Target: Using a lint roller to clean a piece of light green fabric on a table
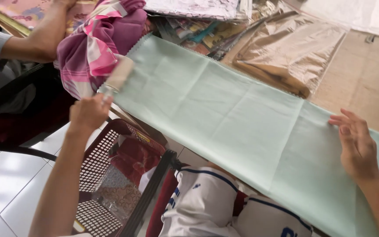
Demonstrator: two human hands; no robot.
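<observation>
A view down from the person's head onto a long strip of pale green cloth (224, 118), spread flat and running from the far left edge of a mat-covered table (365, 79) toward the near right corner.

The left hand (89, 113) is closed around the handle of a lint roller (118, 77), whose blurred drum lies on the cloth's far left end, beside its zigzag-cut edge. The right hand (356, 142) lies open and flat, fingers spread, pressing the cloth down near its right end; it grasps nothing.

The step in hand looks like rolling the cloth clean while the other hand keeps it taut. A next stroke would call for steady pressure from the flat hand, so the cloth does not bunch.

Just beyond the roller lies a heap of pink and white plaid fabric (97, 44), with another person's bare arm (40, 37) reaching over it at the far left corner. Folded shiny tan fabric (286, 48) lies along the far edge. Below the table's near edge stands a dark red perforated plastic basket (110, 175) on a white tiled floor (5, 188), and the person's white shorts with blue trim (207, 202) show at the bottom.
</observation>
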